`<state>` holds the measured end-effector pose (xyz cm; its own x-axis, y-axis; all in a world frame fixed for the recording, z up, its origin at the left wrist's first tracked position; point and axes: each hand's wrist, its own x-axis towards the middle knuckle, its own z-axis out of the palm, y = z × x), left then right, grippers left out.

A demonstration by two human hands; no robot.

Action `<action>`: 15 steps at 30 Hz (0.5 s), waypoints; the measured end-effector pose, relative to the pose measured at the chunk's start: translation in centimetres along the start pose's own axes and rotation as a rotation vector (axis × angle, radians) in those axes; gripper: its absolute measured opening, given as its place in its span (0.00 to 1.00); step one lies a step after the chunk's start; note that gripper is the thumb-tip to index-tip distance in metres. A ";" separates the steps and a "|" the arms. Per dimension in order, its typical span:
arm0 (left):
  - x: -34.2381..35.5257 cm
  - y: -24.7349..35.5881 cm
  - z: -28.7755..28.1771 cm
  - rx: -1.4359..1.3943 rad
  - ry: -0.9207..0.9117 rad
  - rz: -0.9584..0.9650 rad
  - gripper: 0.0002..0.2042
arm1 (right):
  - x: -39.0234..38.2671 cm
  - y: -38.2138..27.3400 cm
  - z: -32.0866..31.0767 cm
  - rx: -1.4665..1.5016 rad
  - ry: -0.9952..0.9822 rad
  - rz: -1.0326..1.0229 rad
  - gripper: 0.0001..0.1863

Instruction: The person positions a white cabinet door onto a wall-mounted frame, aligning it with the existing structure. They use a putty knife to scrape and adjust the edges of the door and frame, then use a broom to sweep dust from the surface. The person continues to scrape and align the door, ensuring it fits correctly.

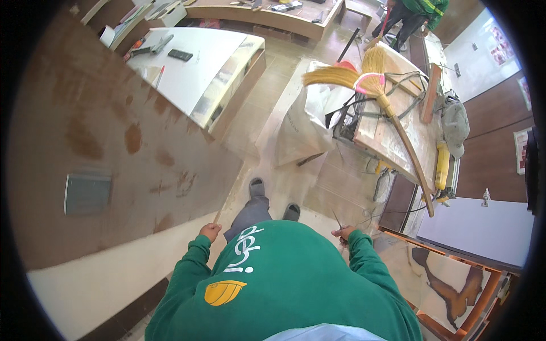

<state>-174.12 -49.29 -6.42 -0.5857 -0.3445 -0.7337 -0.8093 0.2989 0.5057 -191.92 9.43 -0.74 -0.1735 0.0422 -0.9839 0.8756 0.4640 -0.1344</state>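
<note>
My left hand (210, 231) hangs low beside the wooden panel, its fingers closed round a thin light-brown stick (218, 216) pointing forward. On the other side of my body, my right hand (343, 233) is closed on a thin dark pointed rod (336, 217); its exact kind is too small to tell. Both hands are apart from other surfaces. Ahead on the right, a straw broom (372, 85) with a long wooden handle lies across a cluttered worktable (398, 133), beyond reach of either hand.
A large brown panel (108, 125) runs along my left, with a white-topped desk (193, 62) beyond it. A white sack (307, 122) stands by the worktable, which bears cables and a yellow tool (442, 165). A person in green (418, 14) stands far right, near another broom. A framed resin-and-wood slab (455, 284) is at lower right.
</note>
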 end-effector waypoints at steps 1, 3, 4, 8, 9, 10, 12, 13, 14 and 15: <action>1.3 1.9 -0.2 0.012 -0.015 0.050 0.18 | 0.5 -0.7 0.0 -0.076 0.029 -0.005 0.20; 3.8 6.9 -0.1 0.132 -0.011 0.187 0.18 | 2.3 -1.2 -0.1 -0.205 0.105 0.002 0.22; 5.5 8.9 -0.3 0.123 -0.028 0.169 0.19 | 2.6 -2.2 0.1 -0.269 0.141 -0.001 0.24; 11.4 14.7 -0.9 0.107 -0.125 0.176 0.20 | 2.3 -4.2 1.8 -0.031 0.136 0.019 0.27; 12.9 16.1 -0.9 0.101 -0.169 0.176 0.20 | 2.0 -5.5 2.3 -0.014 0.146 0.025 0.27; 14.1 17.1 -1.1 0.096 -0.209 0.169 0.20 | 1.6 -6.9 3.0 -0.002 0.150 0.030 0.28; 16.4 19.1 -1.7 0.185 -0.267 0.219 0.22 | -0.4 -9.6 4.5 0.046 0.260 -0.041 0.30; 17.0 20.1 -1.9 0.197 -0.288 0.239 0.22 | -1.2 -10.8 5.0 0.060 0.314 -0.078 0.31; 17.7 21.2 -1.9 0.206 -0.305 0.258 0.22 | -1.5 -11.6 5.3 0.054 0.337 -0.096 0.31; 17.7 22.9 -1.8 0.347 -0.344 0.278 0.21 | -1.7 -11.9 5.4 0.049 0.368 -0.111 0.31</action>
<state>-203.08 -50.12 -7.04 -0.6796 0.0819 -0.7290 -0.5300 0.6323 0.5651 -199.61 -0.94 1.85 -0.4108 0.3125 -0.8565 0.8613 0.4412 -0.2521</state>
